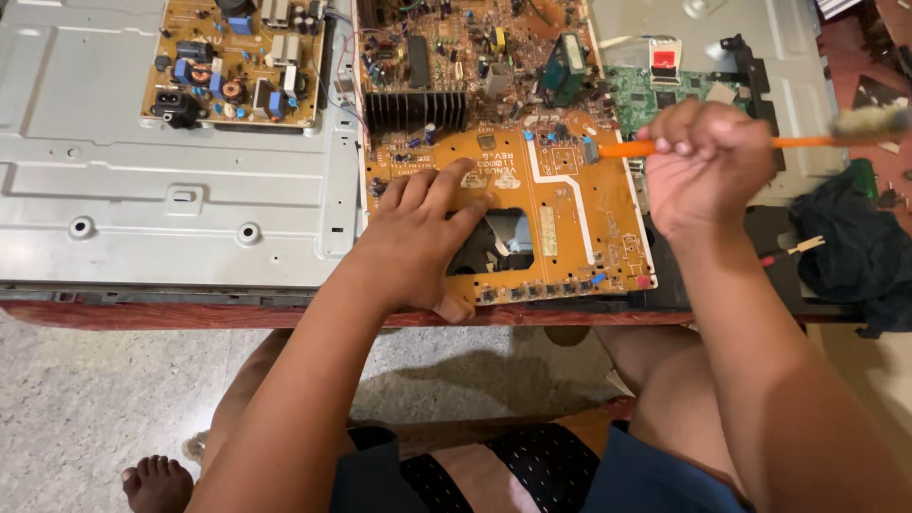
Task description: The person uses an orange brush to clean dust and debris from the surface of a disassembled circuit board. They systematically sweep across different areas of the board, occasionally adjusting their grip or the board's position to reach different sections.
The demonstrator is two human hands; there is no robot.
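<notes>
A large orange circuit board (570,204) lies on the grey metal back panel (114,171) of a flat screen, near the table's front edge. My left hand (418,237) presses flat on the board beside its rectangular cut-out, fingers spread. My right hand (708,166) is closed around the orange handle of a brush (807,141). The handle runs level above the board's right edge, and the pale bristles (869,122) point to the right, away from the board.
A smaller brown power board (237,62) is mounted at the upper left of the panel. A green board (655,95) sits behind my right hand. A dark cloth (850,252) lies at the right. The red table edge (142,313) runs below; my knees and a bare foot show underneath.
</notes>
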